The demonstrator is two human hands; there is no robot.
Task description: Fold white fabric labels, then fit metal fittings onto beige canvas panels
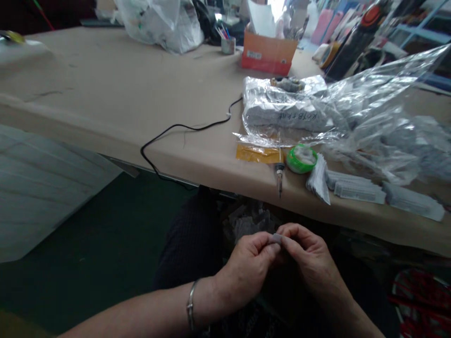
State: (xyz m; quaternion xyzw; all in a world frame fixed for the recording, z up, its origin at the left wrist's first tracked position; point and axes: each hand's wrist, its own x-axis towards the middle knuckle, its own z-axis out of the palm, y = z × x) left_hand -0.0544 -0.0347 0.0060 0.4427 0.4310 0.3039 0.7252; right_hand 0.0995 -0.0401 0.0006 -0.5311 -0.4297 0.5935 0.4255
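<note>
Over my lap, just below the table edge, my left hand [252,263] and my right hand [308,253] meet fingertip to fingertip. Between them they pinch a small pale grey strip [277,238], too small to make out fully. A bracelet is on my left wrist. Under the table edge, beyond my hands, lies a heap of clear plastic pieces [248,220]. On the table edge nearest my hands rests a soldering iron [279,178], its tip pointing toward me. Beside it sit a green tub with white stuffing [301,158] and a fanned stack of white labels [319,179].
More label stacks [359,187] line the table edge at right. Behind them lie a clear plastic bag with a white packet [292,110] and an amber sheet [257,153]. A black cord [176,126] crosses the table [105,84]. An orange box [269,54] stands at the back.
</note>
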